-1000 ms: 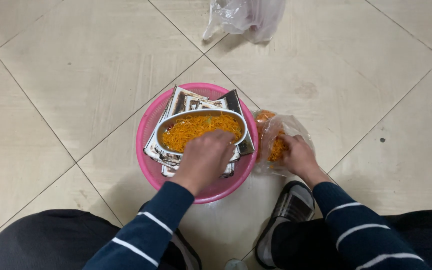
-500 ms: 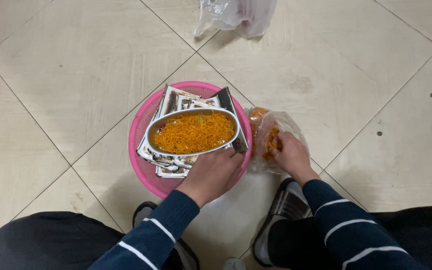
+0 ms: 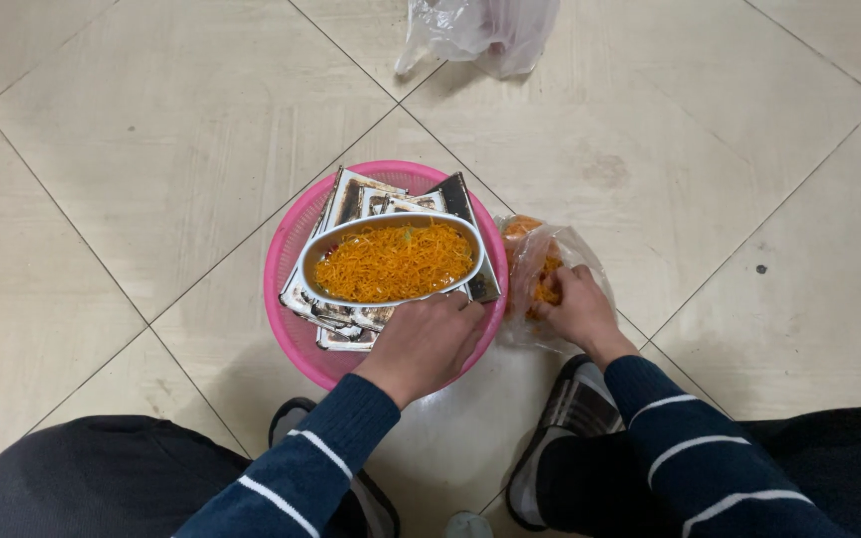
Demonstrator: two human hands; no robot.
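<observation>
My left hand (image 3: 421,344) grips the oval steel dish (image 3: 392,261) of orange shreds at six o'clock; my right hand (image 3: 580,311) pinches the crinkled clear plastic bag (image 3: 550,274).

Clearance: floor tiles open left and far side.
My left hand (image 3: 421,344) is hemmed by basin (image 3: 286,254); my right (image 3: 580,309) by snack bag (image 3: 550,264); plastic bag (image 3: 480,30) blocks the far edge.

My left hand (image 3: 426,344) covers the near rim of the oval metal dish of orange shreds (image 3: 391,259), which hides most of the stacked foil-lined trays (image 3: 351,324). My right hand (image 3: 575,309) has its fingertips lost inside the clear plastic bag (image 3: 550,269). The crumpled bag (image 3: 480,30) is cut by the top edge.
</observation>
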